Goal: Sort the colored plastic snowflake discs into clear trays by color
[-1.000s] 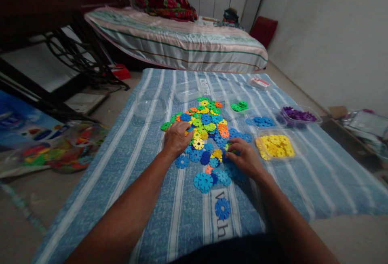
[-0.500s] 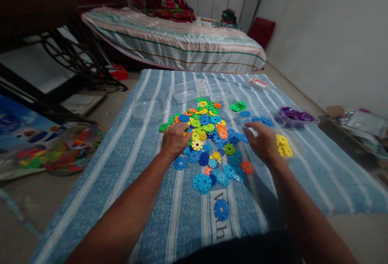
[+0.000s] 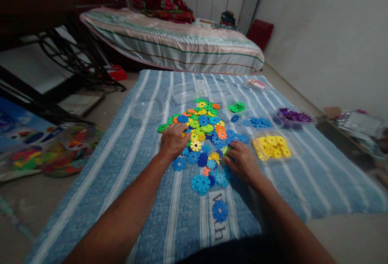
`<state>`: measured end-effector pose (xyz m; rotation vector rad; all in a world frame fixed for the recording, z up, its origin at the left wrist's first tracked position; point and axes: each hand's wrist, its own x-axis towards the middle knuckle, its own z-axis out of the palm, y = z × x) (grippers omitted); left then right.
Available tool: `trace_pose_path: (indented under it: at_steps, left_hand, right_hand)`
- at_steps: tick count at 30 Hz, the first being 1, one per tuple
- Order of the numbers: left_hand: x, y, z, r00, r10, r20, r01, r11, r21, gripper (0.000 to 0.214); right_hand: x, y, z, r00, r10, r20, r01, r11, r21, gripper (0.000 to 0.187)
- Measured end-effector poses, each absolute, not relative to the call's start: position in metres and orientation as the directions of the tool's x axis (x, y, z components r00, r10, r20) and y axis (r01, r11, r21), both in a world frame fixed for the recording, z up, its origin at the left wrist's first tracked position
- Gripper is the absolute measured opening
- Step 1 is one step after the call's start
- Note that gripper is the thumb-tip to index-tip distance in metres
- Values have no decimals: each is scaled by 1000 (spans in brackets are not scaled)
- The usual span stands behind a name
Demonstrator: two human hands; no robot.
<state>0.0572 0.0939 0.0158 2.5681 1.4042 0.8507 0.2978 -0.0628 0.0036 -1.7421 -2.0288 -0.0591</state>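
Observation:
A pile of notched plastic discs (image 3: 203, 120) in blue, green, yellow and orange lies spread on the striped cloth. My left hand (image 3: 175, 139) rests at the pile's left side, fingers curled and closed, with orange-yellow and blue disc edges showing at the fingertips. Over the right part of the pile is my right hand (image 3: 244, 162). Its thumb and fingers are apart, reaching down around a lime green disc (image 3: 226, 150) that they partly cover. Just right of it stands a clear tub of yellow discs (image 3: 273, 146). A lone blue disc (image 3: 220, 211) lies near me.
Behind are tubs with green discs (image 3: 236, 107), blue discs (image 3: 260, 123) and purple discs (image 3: 295, 115). Clear containers (image 3: 184, 93) stand at the back, a small red-and-white box (image 3: 257, 84) at the far right. Beyond the table (image 3: 121, 167) is a bed (image 3: 182, 49).
My right hand has moved left and toward me, from beside the yellow tub onto the pile, uncovering the yellow discs. A blue disc now lies by the green tub. My left hand stays put.

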Motion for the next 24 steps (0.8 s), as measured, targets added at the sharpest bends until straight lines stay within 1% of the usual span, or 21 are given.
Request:
trace_pose_path:
  at_steps: [2, 3, 5, 6, 8, 10, 13, 17, 24]
  left_hand:
    - [57, 94, 16, 422, 799, 428, 749, -573, 332, 13]
    - [57, 94, 16, 424, 798, 428, 749, -574, 330, 13]
    - [57, 94, 16, 428, 798, 424, 750, -576, 327, 13]
    - [56, 94, 17, 431, 798, 422, 750, -577, 324, 13]
    - [56, 94, 17, 432, 796, 424, 752, -577, 317, 13]
    - [56, 95, 17, 433, 793, 428, 752, -580, 312, 13]
    - [54, 96, 15, 434, 786, 441, 743, -589, 318, 12]
    - [53, 97, 12, 429, 779, 457, 729, -598, 334, 11]
    - [54, 96, 13, 430, 785, 447, 728, -594, 343, 13]
  right_hand:
    - [299, -61, 7, -101, 921, 375, 940, 212, -267, 24]
    - [301, -58, 11, -87, 924, 371, 944, 195, -265, 27]
    - [305, -46, 22, -14, 941, 337, 965, 101, -244, 28]
    - [307, -38, 29, 33, 952, 305, 975, 35, -217, 27]
    - [309, -19, 42, 104, 970, 222, 989, -77, -125, 27]
    - [308, -1, 54, 118, 986, 120, 993, -118, -8, 30]
    - [304, 21, 63, 91, 996, -14, 988, -89, 129, 34]
    - [301, 35, 62, 12, 992, -128, 978, 15, 207, 35]
    - [305, 44, 56, 1, 990, -139, 972, 32, 231, 35]
